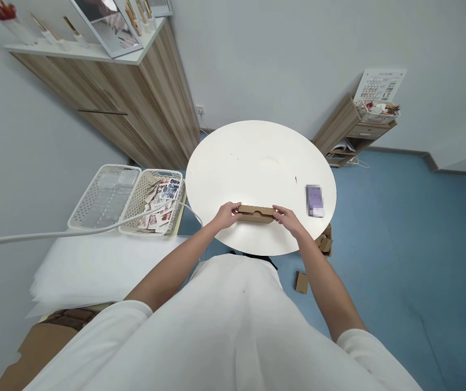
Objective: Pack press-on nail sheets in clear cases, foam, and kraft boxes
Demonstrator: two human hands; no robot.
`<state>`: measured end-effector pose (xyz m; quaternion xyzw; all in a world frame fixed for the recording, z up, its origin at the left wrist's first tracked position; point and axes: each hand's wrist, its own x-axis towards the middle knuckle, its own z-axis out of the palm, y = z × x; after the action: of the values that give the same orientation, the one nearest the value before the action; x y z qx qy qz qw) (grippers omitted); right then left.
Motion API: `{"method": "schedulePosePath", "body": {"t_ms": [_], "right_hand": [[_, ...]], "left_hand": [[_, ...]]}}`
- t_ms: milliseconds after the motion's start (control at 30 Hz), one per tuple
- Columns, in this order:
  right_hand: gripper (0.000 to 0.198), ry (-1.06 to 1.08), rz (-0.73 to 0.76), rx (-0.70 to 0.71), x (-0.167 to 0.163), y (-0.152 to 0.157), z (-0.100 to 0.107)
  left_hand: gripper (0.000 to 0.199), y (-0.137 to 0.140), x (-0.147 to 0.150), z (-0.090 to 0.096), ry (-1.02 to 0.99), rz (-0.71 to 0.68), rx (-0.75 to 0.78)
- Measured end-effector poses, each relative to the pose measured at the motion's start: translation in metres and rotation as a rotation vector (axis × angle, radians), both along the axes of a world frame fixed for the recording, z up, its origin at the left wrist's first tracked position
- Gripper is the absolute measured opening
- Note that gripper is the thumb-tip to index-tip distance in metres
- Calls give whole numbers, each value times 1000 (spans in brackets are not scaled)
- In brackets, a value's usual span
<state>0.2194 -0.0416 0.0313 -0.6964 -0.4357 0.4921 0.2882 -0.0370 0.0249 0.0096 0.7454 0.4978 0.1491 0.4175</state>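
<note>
A small brown cardboard box [256, 214] is held between my two hands, just over the near part of a round white table [253, 163]. A curved notch shows in the middle of its upper edge. My left hand [228, 215] grips the box's left end with thumb and fingers. At the opposite end, my right hand [287, 218] pinches the right corner. Whether the box's underside touches the table cannot be made out. To the right on the tabletop lies a purple, blurred rectangular item [315, 201].
Left of the table stand a white basket of printed sheets [155, 203] and another basket with clear plastic [105, 195]. A white cable [74, 232] crosses them. A wooden cabinet [135, 103] stands behind. On the blue floor lies another cardboard box [301, 282].
</note>
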Motion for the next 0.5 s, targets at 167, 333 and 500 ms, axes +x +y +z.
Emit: {"method": "schedulePosePath", "body": {"t_ms": [167,333,500], "right_hand": [[45,35,-41,-40,4,4,-5],[46,-7,-49,-112,-4,1,-15],[49,26,-119,-86,-19,-11,-24]], "left_hand": [[56,0,1,5,-125,139,-152],[54,-5,5,1,-84,182,-237],[58,-16,6,-11,-105,175,-228]]}}
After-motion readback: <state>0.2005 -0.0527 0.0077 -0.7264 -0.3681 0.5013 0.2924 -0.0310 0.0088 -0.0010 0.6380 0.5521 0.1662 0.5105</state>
